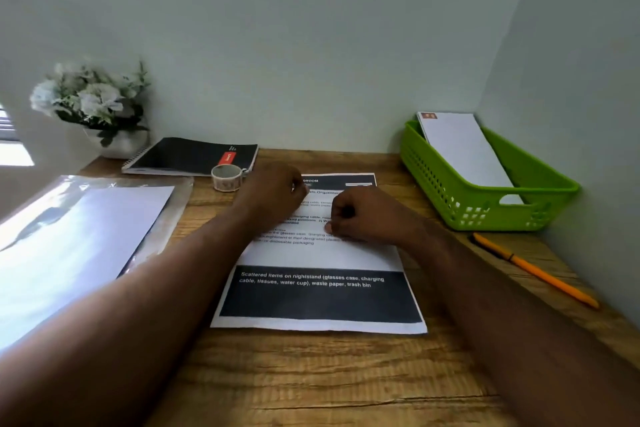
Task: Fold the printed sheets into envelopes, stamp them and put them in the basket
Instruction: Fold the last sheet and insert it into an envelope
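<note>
Wooden desk (pixel 311 374) fills the lower view, set into a corner of pale walls, seen from the person's own head. At the left lies a stack of blank white paper in a clear plastic sleeve (pixel 79 239). In the middle, 1 printed sheet (pixel 318 295) lies flat and unfolded, with a dark band of white text along its near edge. At the far right stands a green basket (pixel 540 191) that already holds 1 finished white envelope (pixel 464 152) with a stamp in its far corner. Behind the sheet sit a black spiral notebook (pixel 190 156), a potted white flower (pixel 93 104) and a small roll of tape (pixel 227 177); an orange pencil (pixel 533 269) lies at the right. Both forearms reach forward: the left hand (pixel 273 191) and right hand (pixel 360 215) rest on the sheet's far half, each curled loosely into a fist; whether either pinches the paper, I cannot tell. Folding seems only about to begin. Next likely comes gripping an edge and bringing it over evenly, then creasing.
</note>
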The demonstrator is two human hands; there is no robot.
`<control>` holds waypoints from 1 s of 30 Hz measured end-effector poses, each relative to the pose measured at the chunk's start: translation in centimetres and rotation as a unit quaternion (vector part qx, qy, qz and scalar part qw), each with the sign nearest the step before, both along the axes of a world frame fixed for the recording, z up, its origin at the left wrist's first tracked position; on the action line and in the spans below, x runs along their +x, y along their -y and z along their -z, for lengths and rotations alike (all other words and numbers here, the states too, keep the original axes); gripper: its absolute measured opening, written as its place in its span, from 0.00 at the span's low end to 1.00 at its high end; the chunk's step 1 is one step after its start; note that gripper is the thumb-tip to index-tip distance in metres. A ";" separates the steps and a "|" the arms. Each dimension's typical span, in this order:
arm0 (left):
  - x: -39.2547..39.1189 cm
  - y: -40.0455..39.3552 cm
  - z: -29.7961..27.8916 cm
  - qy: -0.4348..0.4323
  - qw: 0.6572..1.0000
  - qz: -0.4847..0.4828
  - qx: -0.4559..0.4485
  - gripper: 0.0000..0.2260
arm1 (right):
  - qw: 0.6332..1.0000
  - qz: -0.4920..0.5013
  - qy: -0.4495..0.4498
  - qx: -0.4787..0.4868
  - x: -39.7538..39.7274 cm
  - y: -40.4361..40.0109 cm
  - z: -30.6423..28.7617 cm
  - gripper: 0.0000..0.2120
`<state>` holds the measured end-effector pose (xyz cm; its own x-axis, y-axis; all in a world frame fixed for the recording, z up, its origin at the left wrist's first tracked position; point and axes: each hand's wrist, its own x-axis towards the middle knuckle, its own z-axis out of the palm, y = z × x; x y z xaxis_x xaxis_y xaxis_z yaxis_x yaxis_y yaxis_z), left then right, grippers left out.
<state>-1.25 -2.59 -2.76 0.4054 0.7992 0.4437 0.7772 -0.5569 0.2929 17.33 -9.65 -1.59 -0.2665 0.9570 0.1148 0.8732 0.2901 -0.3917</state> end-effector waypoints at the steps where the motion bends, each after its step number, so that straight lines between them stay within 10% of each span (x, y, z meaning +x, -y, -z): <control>1: 0.0 -0.3 0.1 -0.004 1.000 0.006 0.003 0.14 | 1.000 -0.010 -0.008 -0.012 0.0 0.0 -0.1 0.10; 8: 0.1 -2.9 2.1 -0.122 0.989 -0.012 -0.081 0.35 | 0.977 -0.135 -0.030 -0.165 -0.6 0.4 -0.9 0.09; 16: 0.2 -2.3 1.6 -0.091 0.994 -0.018 -0.055 0.30 | 0.986 -0.066 -0.154 -0.019 0.0 -0.6 1.2 0.04; 23: 0.5 -1.2 0.4 -0.089 0.991 0.031 -0.098 0.25 | 0.988 0.030 -0.066 0.138 1.6 -3.5 1.5 0.15; 30: 0.1 -1.8 1.0 -0.115 0.989 -0.002 -0.089 0.29 | 0.993 0.095 -0.064 0.020 3.6 -5.7 1.5 0.33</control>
<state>-1.11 -0.77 -3.74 0.4754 0.8584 0.1928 0.8372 -0.5088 0.2006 20.98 -3.91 -3.06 -0.0629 0.9825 0.1753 0.8576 0.1430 -0.4940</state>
